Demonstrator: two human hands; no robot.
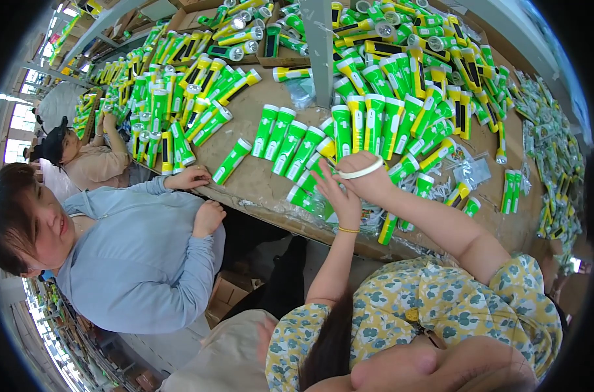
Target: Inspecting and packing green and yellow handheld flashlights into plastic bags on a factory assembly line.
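Note:
My left hand [337, 200], with a gold band at its wrist, has its fingers stretched and apart over green-and-white flashlights [303, 198] at the table edge. Nothing shows in its grasp. Close against it, my right hand [363, 179] is bent over and a white band [362, 170] crosses it. Its fingers are mostly hidden, so I cannot tell what they hold. Just beyond stands a cluster of green, white and yellow flashlights [373, 124]. Clear plastic [374, 222] and a flashlight [388, 228] lie below my hands.
Piles of flashlights [434, 46] cover the back of the cardboard-topped table [244, 176], and bagged ones [558, 157] heap at the right. A grey post [318, 52] rises mid-table. At left, a co-worker's blue sleeve [195, 281] is near; another person [101, 163] sits beyond.

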